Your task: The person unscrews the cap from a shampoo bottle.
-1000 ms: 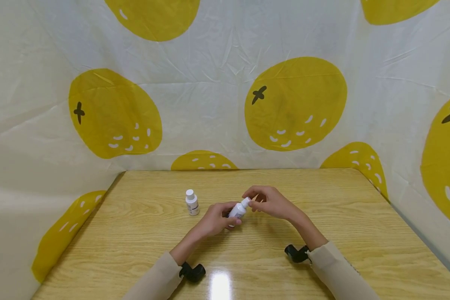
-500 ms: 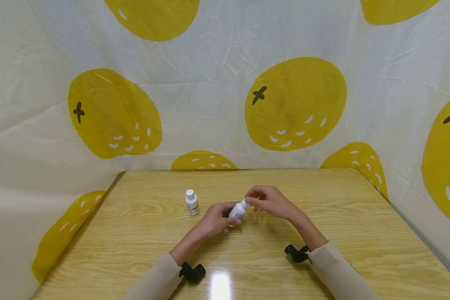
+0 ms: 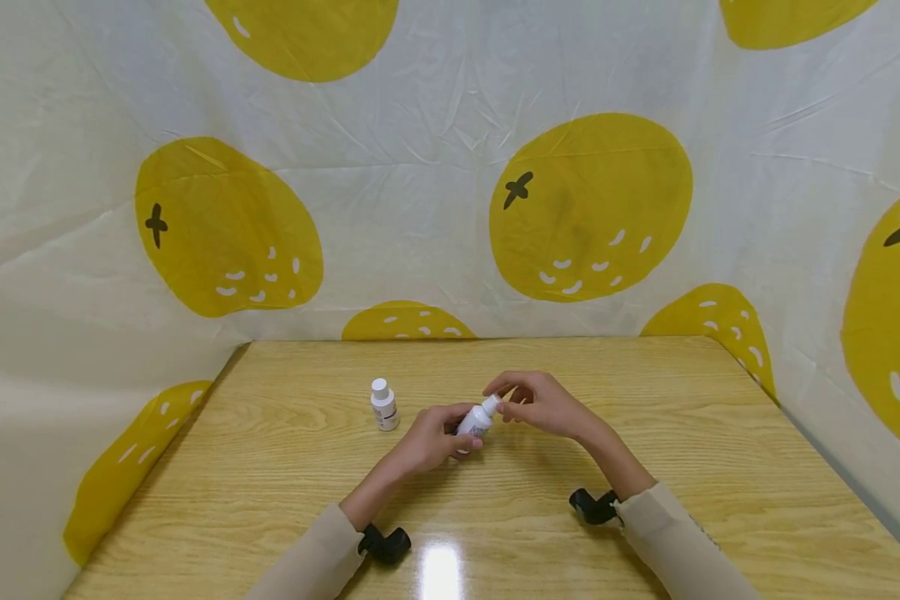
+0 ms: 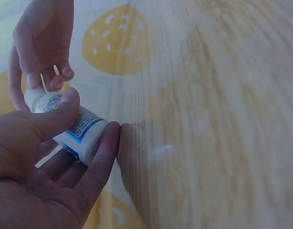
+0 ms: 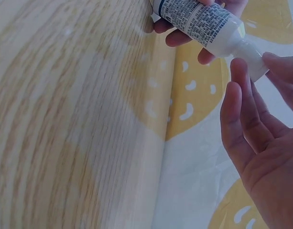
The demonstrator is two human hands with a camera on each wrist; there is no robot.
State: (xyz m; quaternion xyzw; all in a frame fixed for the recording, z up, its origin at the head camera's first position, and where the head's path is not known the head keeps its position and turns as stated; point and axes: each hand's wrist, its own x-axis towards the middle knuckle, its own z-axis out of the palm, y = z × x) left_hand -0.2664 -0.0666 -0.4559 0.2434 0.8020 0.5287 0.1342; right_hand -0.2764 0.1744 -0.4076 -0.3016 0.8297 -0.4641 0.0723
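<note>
My left hand grips a small white plastic bottle by its body, tilted with its top to the upper right. In the left wrist view, the thumb presses the bottle's printed label and the fingers support it from the other side. At the bottle's white cap is my right hand, thumb on one side and curled fingertips around the other. Its remaining fingers are loosely bent. To the left, a second white bottle stands upright with its cap on.
The wooden table has a bright light reflection near its front. A white curtain printed with yellow fruit surrounds the back and sides. Black wrist cameras are strapped below the sleeves.
The right fingers close in on the cap half a second ago, then spread back slightly around it now. The left hand and both bottles stay in place.
</note>
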